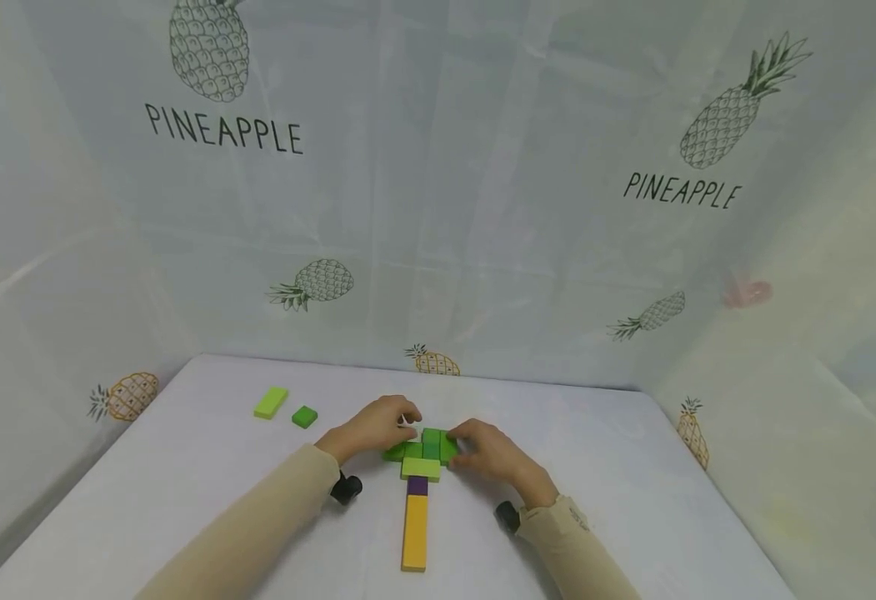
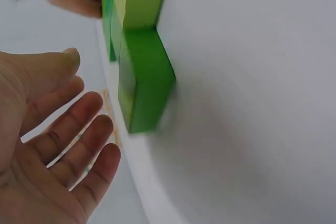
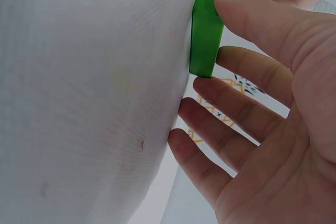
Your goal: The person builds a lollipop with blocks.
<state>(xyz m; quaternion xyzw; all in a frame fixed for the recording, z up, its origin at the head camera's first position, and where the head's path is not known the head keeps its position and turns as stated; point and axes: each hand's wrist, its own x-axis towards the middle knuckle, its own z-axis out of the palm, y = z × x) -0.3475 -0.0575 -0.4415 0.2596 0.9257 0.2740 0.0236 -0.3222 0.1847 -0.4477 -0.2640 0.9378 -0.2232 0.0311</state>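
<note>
Several flat wooden blocks lie joined on the white table: a long yellow-orange block, a small purple block, a light green block, and a cluster of darker green blocks at the far end. My left hand hovers beside the cluster's left side, fingers loosely spread; in the left wrist view a gap separates it from the slanted green block. My right hand holds the rightmost green block between thumb and forefinger, the other fingers spread around its end.
Away to the left lie a loose light green rectangular block and a small green square block. A whitish curtain printed with pineapples hangs behind the table and at its sides. Black wrist cameras sit under both sleeves.
</note>
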